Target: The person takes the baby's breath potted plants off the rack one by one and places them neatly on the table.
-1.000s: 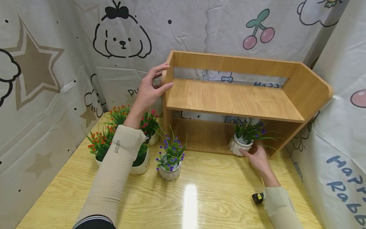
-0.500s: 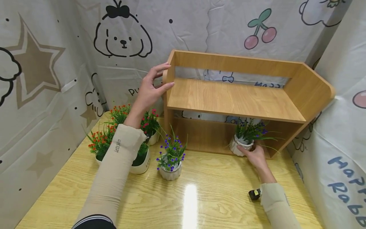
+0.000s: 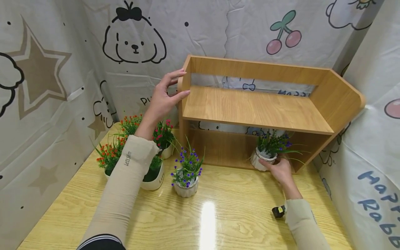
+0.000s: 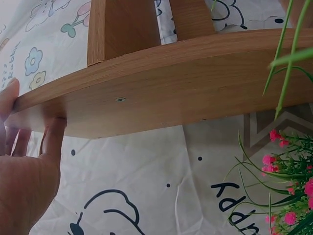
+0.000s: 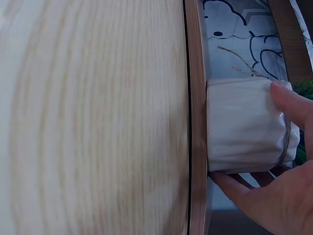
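Observation:
A two-tier wooden shelf (image 3: 250, 107) stands at the back of the table. My left hand (image 3: 164, 92) grips the edge of its left side panel (image 4: 146, 93), thumb on one face and fingers on the other. At the shelf's lower right, my right hand (image 3: 282, 172) holds a white fluted pot (image 3: 257, 160) with purple flowers and long green leaves. In the right wrist view, the thumb and fingers span the pot (image 5: 244, 127), whose base sits on the lower board at its front edge. Another white pot with purple flowers (image 3: 186, 187) stands upright on the table.
Several pots with orange (image 3: 109, 154) and pink flowers (image 3: 164, 135) crowd the table's left side, partly hidden by the left sleeve (image 3: 125, 187). A small black object (image 3: 277, 211) with a yellow mark lies against the right sleeve. Printed cloth (image 3: 203, 38) hangs behind the shelf.
The right wrist has shifted slightly left, and the thumb has slid a little left along the pot. The small black object moved with the sleeve. Left hand and shelf look unchanged.

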The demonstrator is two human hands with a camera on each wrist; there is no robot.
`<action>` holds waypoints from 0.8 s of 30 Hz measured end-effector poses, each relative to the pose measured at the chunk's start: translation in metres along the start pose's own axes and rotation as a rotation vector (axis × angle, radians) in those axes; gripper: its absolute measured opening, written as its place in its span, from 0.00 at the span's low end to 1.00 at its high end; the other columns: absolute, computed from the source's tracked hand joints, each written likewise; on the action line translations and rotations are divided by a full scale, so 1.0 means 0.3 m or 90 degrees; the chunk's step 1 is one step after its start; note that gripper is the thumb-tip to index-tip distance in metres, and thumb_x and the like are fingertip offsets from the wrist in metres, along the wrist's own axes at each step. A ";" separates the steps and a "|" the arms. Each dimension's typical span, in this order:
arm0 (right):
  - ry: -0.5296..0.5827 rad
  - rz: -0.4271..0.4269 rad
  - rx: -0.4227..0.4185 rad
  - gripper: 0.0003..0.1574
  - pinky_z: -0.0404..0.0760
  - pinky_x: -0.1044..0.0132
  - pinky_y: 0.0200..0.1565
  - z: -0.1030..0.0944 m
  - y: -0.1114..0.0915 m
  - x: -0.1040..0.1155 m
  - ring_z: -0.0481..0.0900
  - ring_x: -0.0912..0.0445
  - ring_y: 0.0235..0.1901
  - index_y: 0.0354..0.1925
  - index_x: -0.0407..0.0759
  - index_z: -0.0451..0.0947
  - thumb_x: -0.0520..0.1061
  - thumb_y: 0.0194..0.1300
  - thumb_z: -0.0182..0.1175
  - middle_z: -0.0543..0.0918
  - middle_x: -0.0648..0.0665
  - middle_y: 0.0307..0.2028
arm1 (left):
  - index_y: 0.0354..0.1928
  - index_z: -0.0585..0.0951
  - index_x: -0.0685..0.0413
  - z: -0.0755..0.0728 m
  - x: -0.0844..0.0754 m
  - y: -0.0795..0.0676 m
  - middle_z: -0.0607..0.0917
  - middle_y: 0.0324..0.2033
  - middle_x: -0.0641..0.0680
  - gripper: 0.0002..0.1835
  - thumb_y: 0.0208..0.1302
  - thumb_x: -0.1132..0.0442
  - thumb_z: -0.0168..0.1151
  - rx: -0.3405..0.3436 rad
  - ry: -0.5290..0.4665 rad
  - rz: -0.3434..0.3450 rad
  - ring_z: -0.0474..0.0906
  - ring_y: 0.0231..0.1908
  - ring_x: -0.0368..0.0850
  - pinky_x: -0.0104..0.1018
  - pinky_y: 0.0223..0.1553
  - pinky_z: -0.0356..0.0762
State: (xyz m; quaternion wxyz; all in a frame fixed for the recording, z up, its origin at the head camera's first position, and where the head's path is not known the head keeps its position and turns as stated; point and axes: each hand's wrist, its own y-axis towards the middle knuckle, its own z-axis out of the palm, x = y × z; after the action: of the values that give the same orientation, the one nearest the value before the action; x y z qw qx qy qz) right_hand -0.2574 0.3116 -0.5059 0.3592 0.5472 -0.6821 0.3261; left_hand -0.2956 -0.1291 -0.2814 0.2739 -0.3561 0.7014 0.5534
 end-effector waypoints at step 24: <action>0.101 -0.060 0.017 0.50 0.83 0.74 0.41 0.041 -0.033 0.013 0.78 0.65 0.42 0.70 0.34 0.65 0.52 0.59 0.78 0.79 0.35 0.57 | 0.69 0.74 0.57 -0.004 0.000 -0.003 0.68 0.77 0.54 0.29 0.68 0.68 0.69 -0.002 0.028 0.013 0.71 0.70 0.55 0.59 0.63 0.79</action>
State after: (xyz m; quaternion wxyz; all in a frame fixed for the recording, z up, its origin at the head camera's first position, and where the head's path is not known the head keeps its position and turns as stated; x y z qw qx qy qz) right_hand -0.2500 0.2974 -0.5087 0.4198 0.5559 -0.6205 0.3602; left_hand -0.2947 -0.1304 -0.2818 0.2522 -0.3617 0.7101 0.5490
